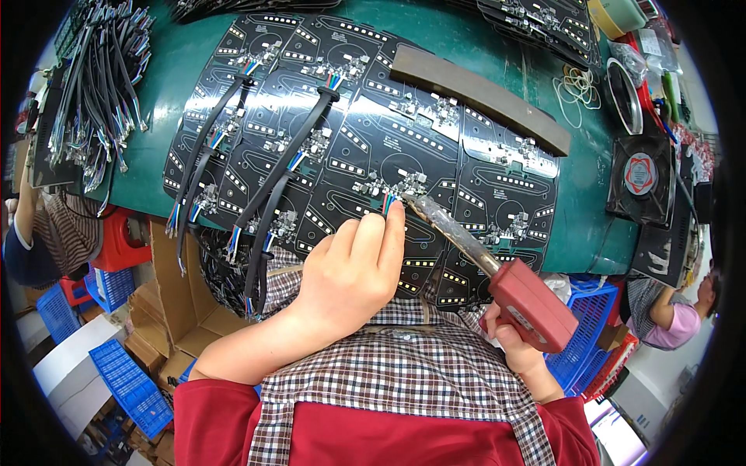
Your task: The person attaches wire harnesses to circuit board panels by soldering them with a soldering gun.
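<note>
My left hand (353, 260) is closed, its index fingertip on a short bundle of coloured wires (388, 203) at the solder pads of a black circuit board (342, 225). The rest of that cable is hidden beneath the hand. In my right hand (517, 349) is a soldering iron (532, 303) with a thick red handle and a long metal barrel. Its tip reaches the pads just right of the left fingertip. Black cables (284, 159) with coloured wire ends lie across the boards to the left, their ends at the pads of several boards.
A dark flat bar (482, 97) rests across the boards' far right part. On the green table (167, 74), a heap of black cables (101, 85) lies far left; a black fan (641, 179) and loose thin wire (576, 89) are right. Cardboard boxes (175, 295) stand below left. Other people work at both sides.
</note>
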